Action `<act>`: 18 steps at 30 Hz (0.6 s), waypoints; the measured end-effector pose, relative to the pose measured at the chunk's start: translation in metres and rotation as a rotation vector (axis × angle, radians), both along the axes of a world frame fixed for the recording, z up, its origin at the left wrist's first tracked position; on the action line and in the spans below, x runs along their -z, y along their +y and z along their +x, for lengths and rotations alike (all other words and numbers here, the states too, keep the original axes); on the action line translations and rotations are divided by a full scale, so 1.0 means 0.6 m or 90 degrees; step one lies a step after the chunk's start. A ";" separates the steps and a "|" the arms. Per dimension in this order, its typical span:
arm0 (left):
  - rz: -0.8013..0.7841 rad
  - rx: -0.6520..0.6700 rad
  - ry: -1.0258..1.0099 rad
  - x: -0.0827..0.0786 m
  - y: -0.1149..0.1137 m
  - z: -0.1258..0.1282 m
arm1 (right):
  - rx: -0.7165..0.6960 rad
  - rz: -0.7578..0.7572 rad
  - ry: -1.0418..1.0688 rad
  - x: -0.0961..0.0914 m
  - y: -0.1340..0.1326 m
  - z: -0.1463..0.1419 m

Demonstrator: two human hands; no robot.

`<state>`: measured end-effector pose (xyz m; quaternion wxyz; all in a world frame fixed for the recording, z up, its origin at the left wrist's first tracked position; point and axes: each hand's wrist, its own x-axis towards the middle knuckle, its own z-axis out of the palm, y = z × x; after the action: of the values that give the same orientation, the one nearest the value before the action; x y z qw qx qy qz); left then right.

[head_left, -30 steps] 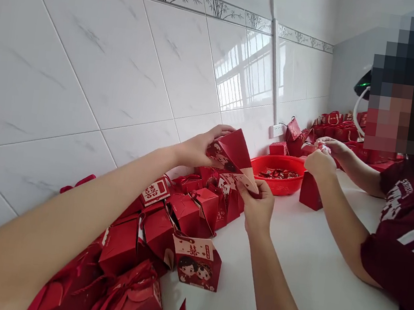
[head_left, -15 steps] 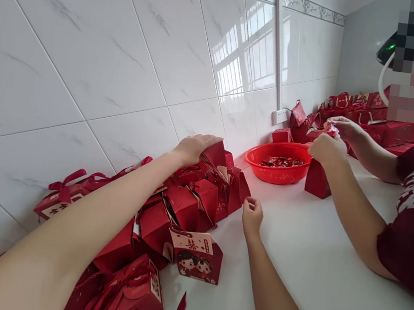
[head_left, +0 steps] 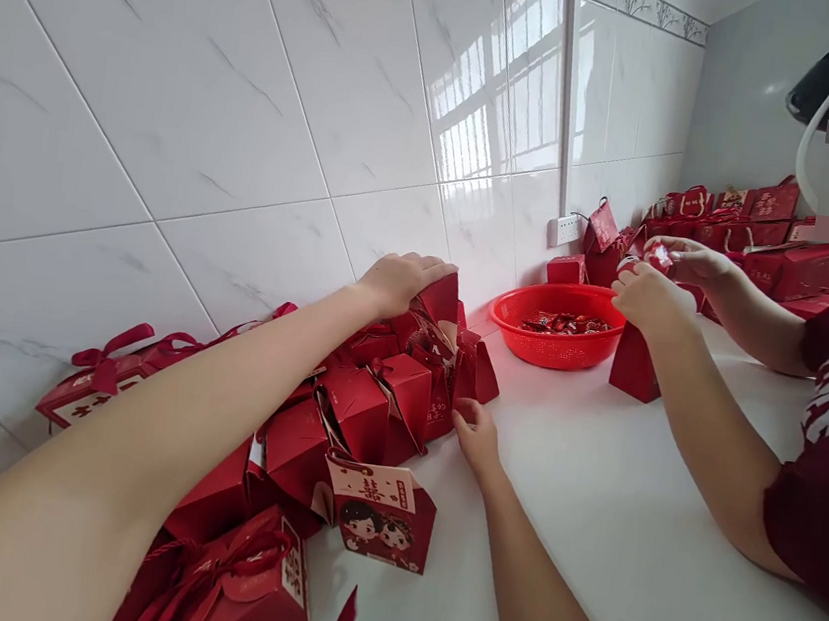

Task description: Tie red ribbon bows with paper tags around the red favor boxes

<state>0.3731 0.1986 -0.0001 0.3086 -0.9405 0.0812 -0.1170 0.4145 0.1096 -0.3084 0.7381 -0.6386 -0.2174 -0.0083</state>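
Observation:
A heap of red paper gift boxes [head_left: 365, 405] lies on the white counter against the tiled wall. My left hand [head_left: 403, 279] rests closed over the top of a red box [head_left: 440, 299] at the far end of the heap. My right hand [head_left: 475, 434] is low on the counter beside the heap, fingers loosely spread toward the nearest boxes and holding nothing. One box with a cartoon couple printed on it [head_left: 379, 513] stands at the front of the pile.
A red plastic basket [head_left: 556, 323] with wrapped sweets sits further along the counter. A person in a dark red shirt on the right holds a small sweet [head_left: 655, 254] over an upright red box [head_left: 635, 363]. More red boxes [head_left: 757, 232] are stacked at the far end.
My left hand brought the red box down from the air onto the heap. My right hand let go of it and dropped to the counter beside the boxes. The view tilted down.

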 end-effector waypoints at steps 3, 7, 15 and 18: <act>0.008 -0.021 0.015 0.014 -0.006 0.001 | -0.005 -0.008 -0.005 -0.002 -0.002 0.000; 0.016 -0.044 0.038 0.033 -0.013 0.011 | -0.009 -0.014 -0.024 -0.002 -0.002 -0.001; 0.012 -0.001 0.138 0.062 -0.007 0.033 | -0.014 -0.020 -0.055 0.005 0.002 0.001; 0.004 -0.007 0.161 0.092 -0.003 0.032 | -0.008 -0.023 -0.061 0.004 0.002 0.001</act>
<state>0.3924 0.1968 -0.0553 0.2993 -0.9473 0.1143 0.0045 0.4153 0.1108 -0.3109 0.7154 -0.6492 -0.2566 -0.0305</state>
